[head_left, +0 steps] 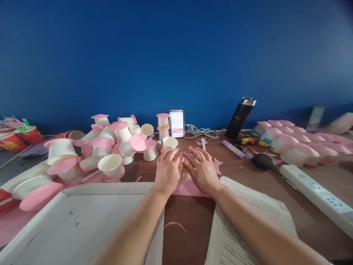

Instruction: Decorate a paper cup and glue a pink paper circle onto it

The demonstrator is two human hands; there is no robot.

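Note:
My left hand (168, 170) and my right hand (203, 170) meet over a pink paper sheet (190, 189) on the brown table. Their fingers are stretched forward and spread, thumbs and index fingers close together. Under the palms shows a bit of a small pale thing with yellowish marks (185, 175); my hands hide most of it. Just beyond my left fingertips stands an upright white paper cup (170, 142). A white pen (203, 144) lies past my right fingers, with pink paper scraps (217, 166) beside that hand.
Many paper cups with pink discs (102, 142) crowd the left. More disc-topped cups (299, 149) stand at right. A white box lid (104, 221) and printed paper (253, 221) flank my forearms. A phone (177, 123), black flask (240, 118) and power strip (317, 195) are around.

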